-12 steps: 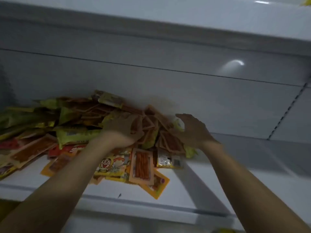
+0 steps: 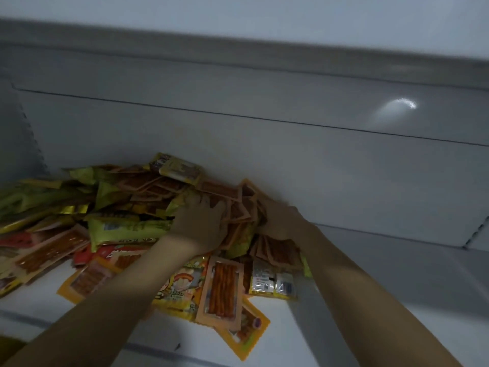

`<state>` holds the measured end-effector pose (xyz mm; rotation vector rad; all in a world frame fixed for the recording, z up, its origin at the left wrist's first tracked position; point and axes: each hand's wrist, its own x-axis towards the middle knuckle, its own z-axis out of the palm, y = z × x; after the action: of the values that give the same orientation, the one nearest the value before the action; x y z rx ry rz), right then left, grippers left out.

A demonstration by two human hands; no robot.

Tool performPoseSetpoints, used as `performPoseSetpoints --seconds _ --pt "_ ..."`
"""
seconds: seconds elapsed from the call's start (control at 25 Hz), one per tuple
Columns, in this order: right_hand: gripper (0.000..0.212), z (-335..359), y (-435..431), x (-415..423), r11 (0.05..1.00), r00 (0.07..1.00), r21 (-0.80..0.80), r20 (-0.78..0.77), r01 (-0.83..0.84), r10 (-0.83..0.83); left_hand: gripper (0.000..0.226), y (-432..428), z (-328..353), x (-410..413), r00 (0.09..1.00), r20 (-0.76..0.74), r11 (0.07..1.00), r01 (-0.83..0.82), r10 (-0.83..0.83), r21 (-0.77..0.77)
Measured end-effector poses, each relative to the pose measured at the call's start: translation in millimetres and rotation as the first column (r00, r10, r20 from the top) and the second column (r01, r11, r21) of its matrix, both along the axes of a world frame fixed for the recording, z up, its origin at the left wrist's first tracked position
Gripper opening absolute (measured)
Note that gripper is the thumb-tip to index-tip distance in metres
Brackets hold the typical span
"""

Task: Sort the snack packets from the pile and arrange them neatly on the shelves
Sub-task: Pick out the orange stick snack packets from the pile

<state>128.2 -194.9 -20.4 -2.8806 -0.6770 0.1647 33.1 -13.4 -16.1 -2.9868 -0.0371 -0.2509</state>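
Snack packets [image 2: 127, 207] piled on shelf [image 2: 370, 287], hands [image 2: 203, 221] [image 2: 281, 221] atop pile's right end

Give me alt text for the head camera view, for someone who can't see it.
A left hand and right hand rest on a pile of yellow, green and orange snack packets on a white shelf. In front of it, loose packets lie flat.

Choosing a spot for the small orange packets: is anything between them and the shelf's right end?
Nothing visible. The left hand and the right hand both touch the small orange packets, and the shelf to the right of the right hand shows only bare white surface up to the frame edge.
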Motion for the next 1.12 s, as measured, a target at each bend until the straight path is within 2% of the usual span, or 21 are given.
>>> performPoseSetpoints --seconds 0.12,0.24,0.32,0.36,0.44,0.52,0.6,0.72,0.88,1.04,1.12 --pt "0.05 -4.6 4.6 3.1 0.996 0.99 0.076 0.134 0.04 -0.05 0.037 -12.1 -2.5 -0.7 0.999 0.041 1.0 -0.005 0.006 -0.018" --pt "0.031 -3.0 0.9 -2.0 0.976 0.978 0.215 0.192 0.036 -0.079 0.04 -12.1 -1.2 4.1 0.997 0.075 0.974 0.03 -0.013 -0.225" --pt "0.023 1.5 -0.1 -6.0 0.943 0.969 0.333 0.229 0.016 -0.098 0.054 -7.5 -2.0 10.8 1.0 0.025 0.932 0.01 -0.001 -0.362" --pt "0.021 4.0 0.4 -7.5 0.913 0.965 0.409 0.238 0.003 -0.11 0.061 -6.7 -3.6 13.6 1.0 -0.008 0.924 0.005 -0.009 -0.383" --pt "0.019 9.9 2.5 -8.7 0.846 0.97 0.533 0.212 -0.014 -0.117 0.061 -11.5 -6.1 17.3 0.997 -0.063 0.945 0.012 -0.035 -0.326" --pt "0.024 13.6 4.9 -8.3 0.824 0.987 0.566 0.135 -0.004 -0.088 0.056 -19.8 -5.4 16.4 0.995 -0.08 0.976 0.04 -0.058 -0.212" --pt "0.038 13.9 6.5 -10.2 0.831 0.998 0.556 0.059 -0.015 -0.022 0.053 -24.8 -2.7 13.7 0.995 -0.043 0.986 0.078 -0.086 -0.148" --pt "0.049 3.5 7.1 -13.1 0.854 0.998 0.516 0.025 -0.069 0.065 0.057 -24.7 -1.5 8.3 0.997 0.0 0.992 0.078 -0.078 -0.098" --pt "0.054 -3.6 2.8 -14.6 0.778 0.995 0.628 -0.05 -0.033 0.083 0.067 -20.8 -2.1 7.4 0.998 0.044 0.996 0.047 -0.043 -0.076" --pt "0.072 -5.0 1.5 -12.6 0.832 0.994 0.552 -0.053 -0.055 0.101 0.06 -4.4 10.4 6.4 0.985 0.165 0.994 0.073 -0.058 -0.085" --pt "0.073 -6.2 5.0 -12.4 0.87 0.998 0.489 0.012 -0.056 0.057 0.059 1.8 12.5 2.9 0.971 0.226 0.996 0.087 -0.084 -0.004"
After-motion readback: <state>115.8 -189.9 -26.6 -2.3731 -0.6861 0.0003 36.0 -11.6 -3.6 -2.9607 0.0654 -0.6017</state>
